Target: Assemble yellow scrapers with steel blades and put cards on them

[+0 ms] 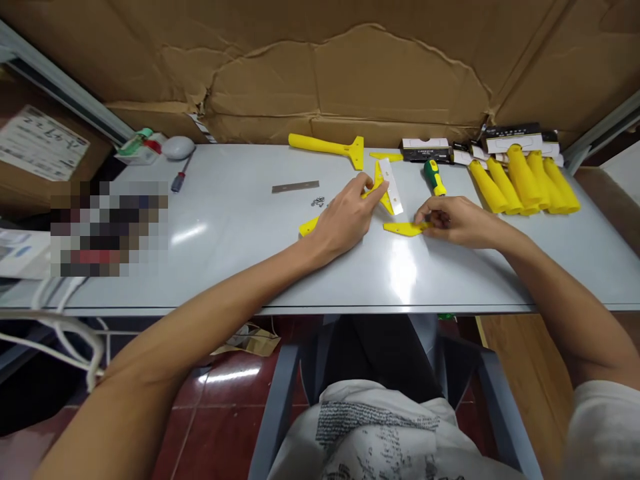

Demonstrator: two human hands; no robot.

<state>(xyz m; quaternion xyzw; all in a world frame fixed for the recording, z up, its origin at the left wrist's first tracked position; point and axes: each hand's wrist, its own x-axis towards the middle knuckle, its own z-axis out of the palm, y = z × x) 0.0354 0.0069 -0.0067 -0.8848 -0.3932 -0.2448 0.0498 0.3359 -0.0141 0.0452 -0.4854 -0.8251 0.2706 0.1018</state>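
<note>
My left hand (350, 210) is wrapped round a yellow scraper handle, whose end (309, 227) sticks out beneath the wrist. A metal blade (391, 187) lies along the yellow head of that scraper. Just to the right, my right hand (445, 220) has its fingers closed at the end of a flat yellow piece (403, 229) low over the table. Left of my left hand are a loose dark blade (295, 187) and a small pile of screws (317, 201). Behind them lies another yellow scraper handle (325, 145), with a second flat yellow piece (386, 157) beside it.
A green and yellow screwdriver (435, 178) lies behind my right hand. Several yellow handles (523, 180) and black-and-white boxes (425, 149) stand at the back right. At the left are another screwdriver (183, 172), a white rounded object (178, 148) and cables (65, 333). Cardboard (350, 73) backs the grey table (225, 267).
</note>
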